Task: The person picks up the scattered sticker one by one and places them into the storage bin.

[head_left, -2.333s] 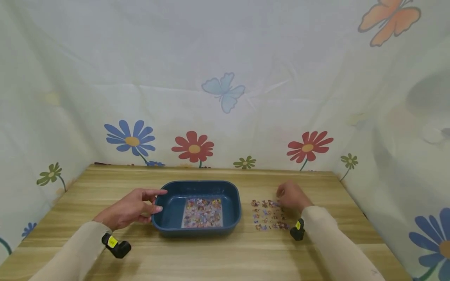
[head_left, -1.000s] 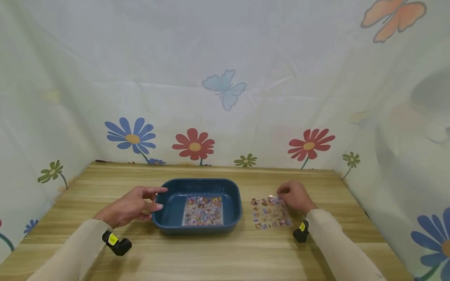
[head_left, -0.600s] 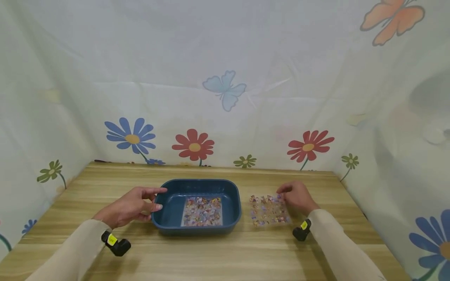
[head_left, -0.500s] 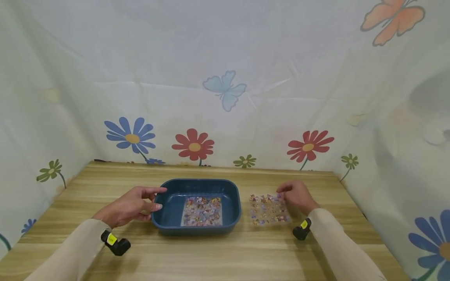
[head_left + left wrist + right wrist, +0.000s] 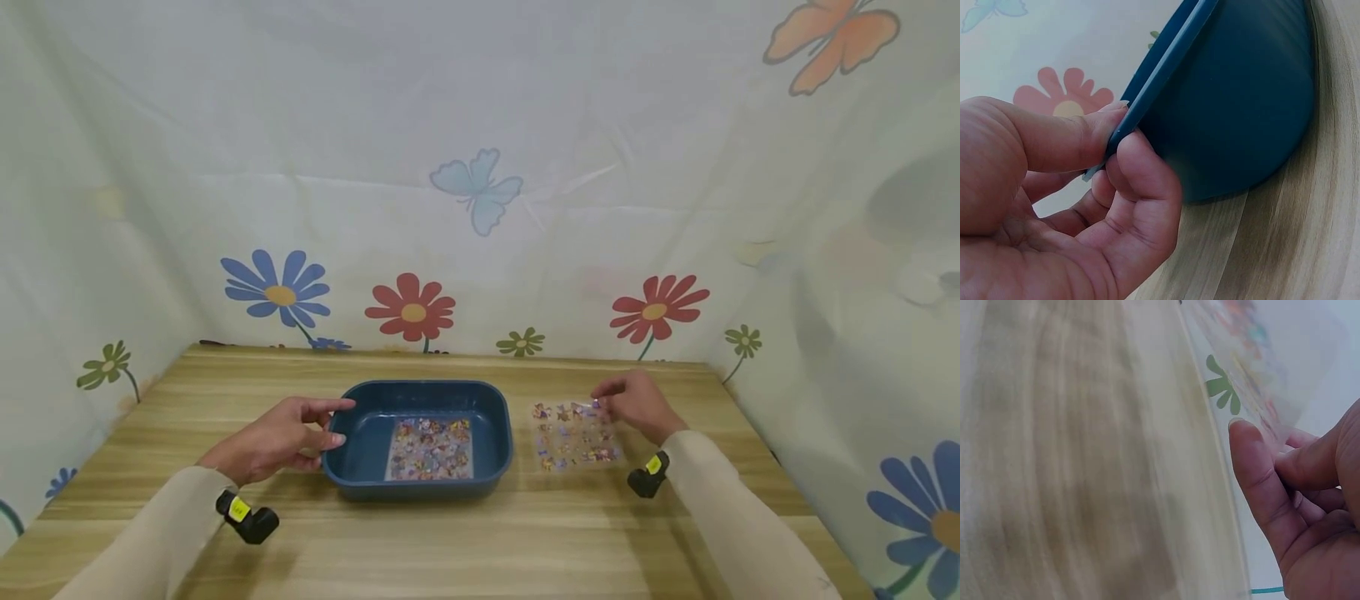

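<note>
A dark blue rectangular basin (image 5: 420, 492) stands on the wooden table. My left hand (image 5: 270, 446) pinches its left rim; in the left wrist view the thumb lies inside the rim and curled fingers (image 5: 1147, 169) press from outside. Flat in the basin lies a sheet of colourful stickers (image 5: 431, 450). To the right of the basin, my right hand (image 5: 637, 406) pinches a clear sticker sheet (image 5: 573, 437) by its far right corner, thumb against fingers. The right wrist view has this clear sheet (image 5: 1250, 337) raised off the tabletop, blurred.
Bare wood tabletop (image 5: 450, 550) runs in front of the basin and beyond the right hand (image 5: 1319, 519). A white cloth backdrop (image 5: 360, 217) with printed flowers and butterflies encloses the back and sides of the table.
My right hand has taken hold of the clear sticker sheet's corner and lifted it off the table, moving slightly up and away. The left hand and basin have stayed in place.
</note>
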A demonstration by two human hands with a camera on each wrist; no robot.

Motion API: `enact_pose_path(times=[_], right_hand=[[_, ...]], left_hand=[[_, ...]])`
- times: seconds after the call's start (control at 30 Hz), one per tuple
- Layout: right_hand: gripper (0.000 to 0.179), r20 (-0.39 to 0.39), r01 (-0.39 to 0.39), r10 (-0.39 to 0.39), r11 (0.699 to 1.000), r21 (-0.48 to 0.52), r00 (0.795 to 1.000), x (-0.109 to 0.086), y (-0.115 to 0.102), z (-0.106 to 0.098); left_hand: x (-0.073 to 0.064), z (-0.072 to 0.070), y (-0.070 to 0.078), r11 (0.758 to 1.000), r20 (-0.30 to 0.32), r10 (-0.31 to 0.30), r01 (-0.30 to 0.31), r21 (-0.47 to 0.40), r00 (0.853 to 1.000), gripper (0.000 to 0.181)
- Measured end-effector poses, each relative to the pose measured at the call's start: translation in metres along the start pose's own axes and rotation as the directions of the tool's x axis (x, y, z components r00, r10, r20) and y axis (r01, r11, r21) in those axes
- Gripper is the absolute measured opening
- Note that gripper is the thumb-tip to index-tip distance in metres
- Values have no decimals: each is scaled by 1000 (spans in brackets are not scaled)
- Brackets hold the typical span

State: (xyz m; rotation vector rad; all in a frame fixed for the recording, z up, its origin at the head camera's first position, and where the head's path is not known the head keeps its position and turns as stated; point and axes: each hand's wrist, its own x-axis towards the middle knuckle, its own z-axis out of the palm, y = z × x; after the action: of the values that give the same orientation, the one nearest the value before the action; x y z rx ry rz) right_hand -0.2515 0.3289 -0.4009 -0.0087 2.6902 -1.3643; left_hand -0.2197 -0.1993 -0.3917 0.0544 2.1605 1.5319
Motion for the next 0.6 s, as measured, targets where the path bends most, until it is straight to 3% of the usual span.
enact_pose_path(times=[0.2, 0.47, 0.6], right_hand=[[22, 8, 30, -30, 1000, 7, 1000, -2, -9, -4], [25, 25, -15, 14, 999, 29, 1000, 0, -18, -7], [24, 30, -2, 1, 999, 35, 1000, 1, -25, -6]], left_hand=[[-1, 0, -1, 1000, -2, -1, 1, -7, 1000, 75], [-2, 1, 1, 1000, 0, -2, 2, -19, 1000, 76], [-2, 1, 2, 1000, -1, 3, -3, -21, 1000, 76]])
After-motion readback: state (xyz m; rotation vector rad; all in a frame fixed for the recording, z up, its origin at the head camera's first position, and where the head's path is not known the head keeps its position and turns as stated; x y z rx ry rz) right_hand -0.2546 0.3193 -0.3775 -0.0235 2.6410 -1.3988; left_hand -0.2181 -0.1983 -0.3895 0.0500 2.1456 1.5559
